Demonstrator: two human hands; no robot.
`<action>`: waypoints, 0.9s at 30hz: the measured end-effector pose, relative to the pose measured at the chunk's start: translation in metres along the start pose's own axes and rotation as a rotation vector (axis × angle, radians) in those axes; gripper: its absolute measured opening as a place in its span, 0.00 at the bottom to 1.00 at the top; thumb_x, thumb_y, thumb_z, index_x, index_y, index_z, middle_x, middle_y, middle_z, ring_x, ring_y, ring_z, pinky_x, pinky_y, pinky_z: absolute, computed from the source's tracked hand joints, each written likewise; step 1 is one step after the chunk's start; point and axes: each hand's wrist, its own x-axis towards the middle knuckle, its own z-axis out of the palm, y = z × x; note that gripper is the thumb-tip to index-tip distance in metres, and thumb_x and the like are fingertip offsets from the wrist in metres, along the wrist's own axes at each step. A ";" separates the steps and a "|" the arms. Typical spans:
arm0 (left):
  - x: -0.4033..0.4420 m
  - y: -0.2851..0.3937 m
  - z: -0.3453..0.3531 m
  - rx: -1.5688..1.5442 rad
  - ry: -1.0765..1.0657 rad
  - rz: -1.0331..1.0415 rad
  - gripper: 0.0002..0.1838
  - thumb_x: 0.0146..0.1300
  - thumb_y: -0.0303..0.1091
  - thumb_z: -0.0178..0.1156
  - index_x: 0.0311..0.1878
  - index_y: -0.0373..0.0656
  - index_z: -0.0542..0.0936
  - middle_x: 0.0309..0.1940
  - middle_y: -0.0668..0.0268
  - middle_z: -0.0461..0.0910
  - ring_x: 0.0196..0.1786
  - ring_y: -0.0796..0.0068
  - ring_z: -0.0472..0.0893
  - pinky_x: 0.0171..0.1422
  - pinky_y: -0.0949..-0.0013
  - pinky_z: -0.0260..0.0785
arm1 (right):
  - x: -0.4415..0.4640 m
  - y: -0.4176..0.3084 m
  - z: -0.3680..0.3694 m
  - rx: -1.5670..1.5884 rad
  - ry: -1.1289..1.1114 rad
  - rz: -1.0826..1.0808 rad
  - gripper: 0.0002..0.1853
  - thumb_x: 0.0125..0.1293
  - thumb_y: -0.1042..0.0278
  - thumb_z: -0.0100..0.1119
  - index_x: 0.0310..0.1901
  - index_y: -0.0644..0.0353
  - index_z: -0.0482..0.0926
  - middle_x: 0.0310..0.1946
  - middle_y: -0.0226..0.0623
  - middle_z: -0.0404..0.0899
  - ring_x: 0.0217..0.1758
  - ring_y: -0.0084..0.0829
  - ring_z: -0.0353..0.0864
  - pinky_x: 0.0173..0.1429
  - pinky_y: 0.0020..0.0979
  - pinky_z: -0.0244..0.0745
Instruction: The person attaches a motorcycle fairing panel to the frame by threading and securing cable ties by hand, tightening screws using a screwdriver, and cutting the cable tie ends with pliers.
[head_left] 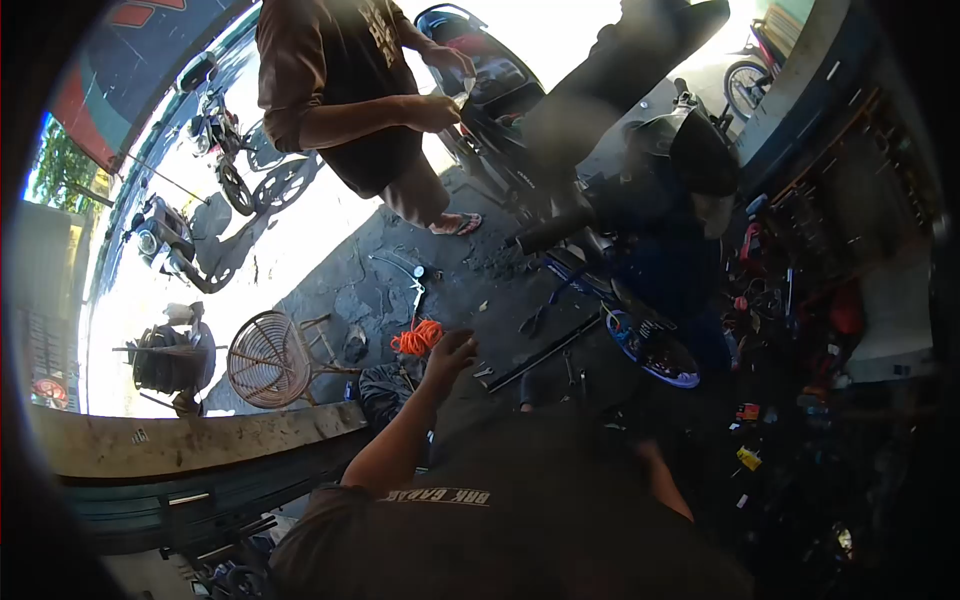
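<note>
My left hand (454,356) is held out over the dark floor, its fingers loosely bent and nothing visible in them. Close beside it in the view lies a coiled orange air hose (417,338), joined to an inflator with a round gauge (419,272). My right hand (645,452) is low on the right, in deep shade; its fingers are too dark and blurred to make out. Between the hands several wrenches (571,368) lie on the ground near a long dark bar (545,353). A blue-rimmed round tray (650,350) holds small dark parts.
A motorcycle (520,185) stands ahead, its long seat raised. Beside it another person (350,100) holds something small and pale in both hands. A woven chair (270,360) stands left, with parked motorbikes (165,240) beyond. Tools and small boxes (748,458) litter the right side.
</note>
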 end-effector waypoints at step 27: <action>0.438 0.245 0.006 0.329 0.148 1.013 0.40 0.58 0.45 0.77 0.69 0.36 0.73 0.66 0.49 0.75 0.70 0.52 0.72 0.76 0.51 0.59 | -0.124 -0.266 0.121 0.736 0.228 0.440 0.28 0.77 0.48 0.50 0.67 0.62 0.74 0.63 0.53 0.78 0.67 0.42 0.77 0.69 0.42 0.70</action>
